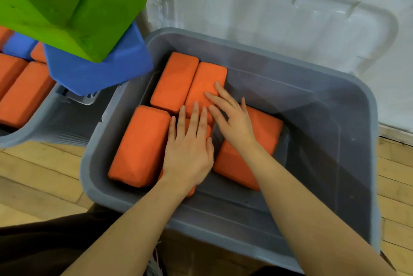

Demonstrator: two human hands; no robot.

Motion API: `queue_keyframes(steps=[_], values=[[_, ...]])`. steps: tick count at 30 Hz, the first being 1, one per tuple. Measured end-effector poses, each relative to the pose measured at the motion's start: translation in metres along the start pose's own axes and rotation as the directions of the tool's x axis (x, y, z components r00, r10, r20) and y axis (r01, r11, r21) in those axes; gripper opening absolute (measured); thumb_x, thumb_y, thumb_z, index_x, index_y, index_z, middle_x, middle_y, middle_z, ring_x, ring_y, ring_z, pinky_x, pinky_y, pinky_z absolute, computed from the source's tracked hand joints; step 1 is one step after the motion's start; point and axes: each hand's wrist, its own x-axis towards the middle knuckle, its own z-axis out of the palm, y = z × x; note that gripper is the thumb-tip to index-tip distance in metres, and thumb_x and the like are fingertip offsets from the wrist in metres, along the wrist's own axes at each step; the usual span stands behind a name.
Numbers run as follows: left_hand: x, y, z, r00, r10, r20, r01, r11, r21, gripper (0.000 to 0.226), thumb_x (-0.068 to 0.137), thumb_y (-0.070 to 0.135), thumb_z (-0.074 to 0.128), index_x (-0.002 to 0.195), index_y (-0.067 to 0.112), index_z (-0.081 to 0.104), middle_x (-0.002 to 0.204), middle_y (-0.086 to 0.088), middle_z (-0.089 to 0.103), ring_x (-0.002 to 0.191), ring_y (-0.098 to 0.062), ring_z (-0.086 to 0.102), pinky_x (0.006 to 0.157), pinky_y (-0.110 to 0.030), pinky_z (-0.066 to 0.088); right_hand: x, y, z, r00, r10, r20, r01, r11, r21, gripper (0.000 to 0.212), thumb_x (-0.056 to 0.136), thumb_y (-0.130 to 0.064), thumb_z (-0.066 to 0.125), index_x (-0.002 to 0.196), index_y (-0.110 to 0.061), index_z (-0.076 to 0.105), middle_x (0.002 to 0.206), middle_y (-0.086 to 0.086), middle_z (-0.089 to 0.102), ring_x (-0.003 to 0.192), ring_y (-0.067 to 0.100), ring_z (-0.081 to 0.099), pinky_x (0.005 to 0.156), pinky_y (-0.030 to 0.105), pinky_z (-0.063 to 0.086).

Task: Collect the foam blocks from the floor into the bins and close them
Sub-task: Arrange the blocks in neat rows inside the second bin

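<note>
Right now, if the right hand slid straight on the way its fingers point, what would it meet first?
The right hand lies flat on an orange block, fingers aimed at the bin's far-left. Past that block's end, the bin's far wall probably comes first, though depth is hard to judge.

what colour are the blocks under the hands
Orange foam blocks, seen from the head view.

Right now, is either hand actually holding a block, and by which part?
Neither. Both hands lie flat, fingers straight, on top of orange blocks in the bin: the left hand and the right hand press, with no grip.
</note>
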Motion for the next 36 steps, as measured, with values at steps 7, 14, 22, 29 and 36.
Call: queue_keyframes(steps=[7,14,22,29,36], values=[[-0.001,0.000,0.001,1.000,0.001,-0.020,-0.001,1.000,0.005,0.064,0.088,0.034,0.031,0.147,0.011,0.026,0.154,-0.008,0.026,0.140,-0.035,0.024,0.113,-0.048,0.017,-0.023,0.013,-0.011,0.999,0.039,0.000,-0.038,0.960,0.276,0.049,0.096,-0.027,0.048,0.143,-0.020,0.037,0.150,-0.010,0.027,0.140,0.004,0.025,0.113,0.017,0.020],[0.002,-0.002,0.002,0.995,0.062,-0.073,-0.057,0.996,0.072,0.065,0.085,0.043,0.033,0.144,0.014,0.036,0.149,-0.006,0.037,0.136,-0.033,0.033,0.109,-0.050,0.011,-0.074,0.066,-0.018,0.849,0.340,0.404,-0.171,0.901,-0.399,0.060,0.095,-0.048,0.044,0.148,-0.027,0.025,0.158,-0.002,0.018,0.144,0.029,0.014,0.116,0.044,0.016],[0.004,-0.001,0.008,0.992,0.020,-0.124,-0.015,0.999,0.040,0.060,0.087,0.039,0.034,0.144,0.020,0.035,0.150,-0.003,0.035,0.139,-0.030,0.030,0.110,-0.050,0.006,-0.095,0.080,0.017,0.774,0.420,0.475,-0.034,0.775,-0.631,0.125,0.063,-0.070,0.067,0.146,-0.035,-0.019,0.153,-0.004,-0.031,0.138,0.037,-0.028,0.103,0.068,-0.012],[0.006,-0.006,0.004,0.994,0.033,-0.103,-0.029,0.998,0.049,0.060,0.086,0.040,0.034,0.143,0.021,0.039,0.148,-0.003,0.039,0.136,-0.030,0.035,0.109,-0.051,0.009,-0.083,0.056,-0.003,0.798,0.369,0.476,-0.045,0.824,-0.564,0.099,0.078,-0.060,0.061,0.151,-0.032,0.000,0.159,0.004,-0.010,0.143,0.039,-0.010,0.108,0.068,0.003],[0.007,0.003,-0.014,0.985,0.093,-0.145,-0.097,0.995,-0.014,0.055,0.086,0.040,0.034,0.129,0.013,0.056,0.137,-0.011,0.052,0.127,-0.034,0.045,0.101,-0.053,0.034,-0.083,0.022,-0.048,0.952,0.254,0.169,-0.226,0.959,-0.170,0.060,0.090,-0.045,0.057,0.144,-0.029,0.037,0.153,0.002,0.031,0.142,0.021,0.026,0.115,0.034,0.022]])
